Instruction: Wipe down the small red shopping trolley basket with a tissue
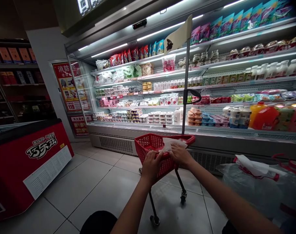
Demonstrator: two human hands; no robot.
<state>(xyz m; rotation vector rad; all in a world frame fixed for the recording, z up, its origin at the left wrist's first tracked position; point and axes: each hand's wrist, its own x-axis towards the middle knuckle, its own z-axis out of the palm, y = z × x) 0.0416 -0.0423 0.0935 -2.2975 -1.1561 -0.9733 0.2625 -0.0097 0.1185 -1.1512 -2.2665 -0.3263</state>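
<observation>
In front of me stands a small red shopping cart [165, 169] with a perforated basket on thin dark legs with casters. My left hand [151, 165] has its fingers curled over the near rim of the basket. A thin white wipe [171, 143] lies across the same rim, with my right hand [180, 155] closed on it and pressing it against the cart. Part of the wipe hangs loose over the basket's inside. From the cart's far right corner rises a tall pole [186, 78] with a beige flag [178, 36] that shows a small dark bear.
Behind the cart runs a lit refrigerated display case [114, 130] full of dairy cups, bottles and bags. A red chest freezer [16, 175] stands at the left. Large clear water jugs [250, 188] stand close on the right. The floor [94, 182] has pale tiles.
</observation>
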